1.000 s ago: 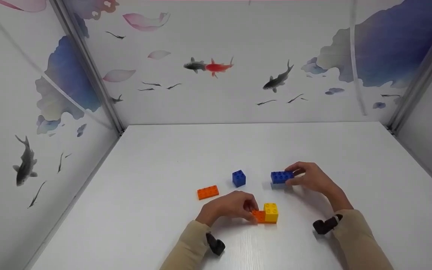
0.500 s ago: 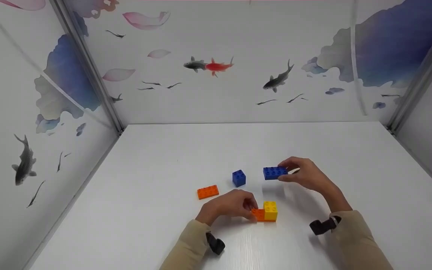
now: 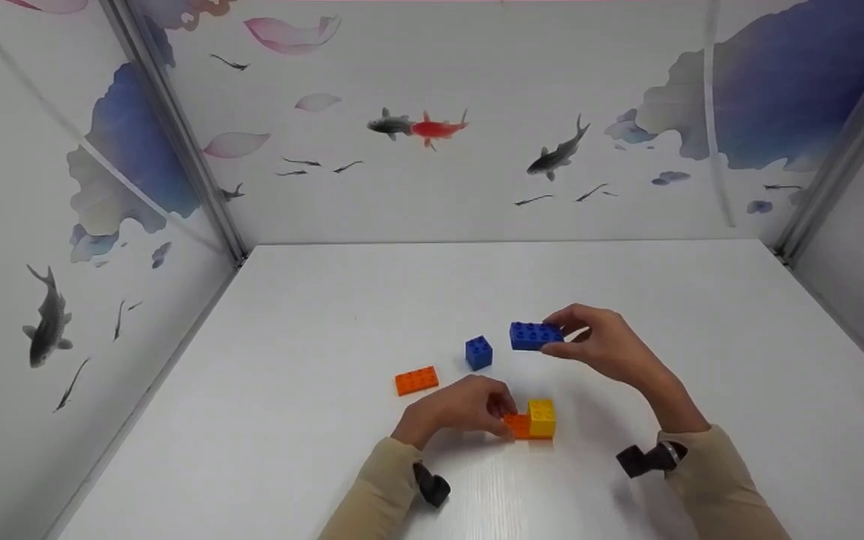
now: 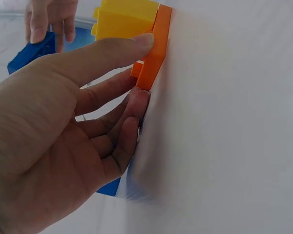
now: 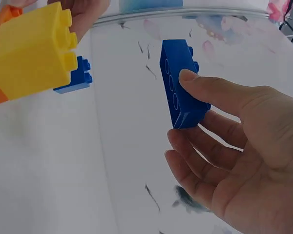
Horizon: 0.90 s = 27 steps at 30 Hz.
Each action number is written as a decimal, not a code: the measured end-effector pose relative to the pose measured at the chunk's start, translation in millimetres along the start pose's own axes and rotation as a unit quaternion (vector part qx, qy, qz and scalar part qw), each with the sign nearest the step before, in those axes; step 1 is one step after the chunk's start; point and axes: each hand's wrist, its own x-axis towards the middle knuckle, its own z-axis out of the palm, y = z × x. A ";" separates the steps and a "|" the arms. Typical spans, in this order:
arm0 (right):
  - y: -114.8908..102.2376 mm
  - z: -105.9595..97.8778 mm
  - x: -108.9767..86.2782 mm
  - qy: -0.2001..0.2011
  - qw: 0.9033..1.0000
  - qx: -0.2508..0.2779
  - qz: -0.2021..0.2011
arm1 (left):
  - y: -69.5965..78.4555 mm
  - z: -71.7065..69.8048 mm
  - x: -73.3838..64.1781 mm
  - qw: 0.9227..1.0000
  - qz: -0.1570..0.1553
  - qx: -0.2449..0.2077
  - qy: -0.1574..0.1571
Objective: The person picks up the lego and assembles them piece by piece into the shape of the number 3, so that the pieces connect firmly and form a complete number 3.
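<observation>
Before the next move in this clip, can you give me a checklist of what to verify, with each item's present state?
1. Right grip secure on the long blue brick: ok, pinched between thumb and fingers, clear of the table.
2. Brick turned studs up: ok in the head view.
3. Left grip steadying the orange base: ok, pinching its left end.
4. Yellow block firmly pressed onto the base: cannot tell; it sits at the right end.
5. Brick touching the base or yellow block: not ok, held apart from both.
6. Small blue block and loose orange brick out of both grips: ok, neither is held.
</observation>
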 end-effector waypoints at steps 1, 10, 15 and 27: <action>-2.4 0.4 -1.9 0.003 1.000 -0.002 -0.006 | 0.0 0.2 0.3 1.000 -0.001 0.001 0.001; -5.6 12.9 -17.9 -0.005 0.999 -0.008 -0.031 | -0.4 -0.8 -0.2 1.000 0.004 -0.010 0.003; 0.9 20.9 -22.7 -0.024 1.000 -0.001 -0.019 | 0.9 -1.8 0.0 1.000 0.017 -0.024 -0.004; 7.8 25.6 -32.0 -0.087 0.996 0.014 -0.017 | 6.9 -0.1 -3.3 0.998 -0.023 -0.051 0.009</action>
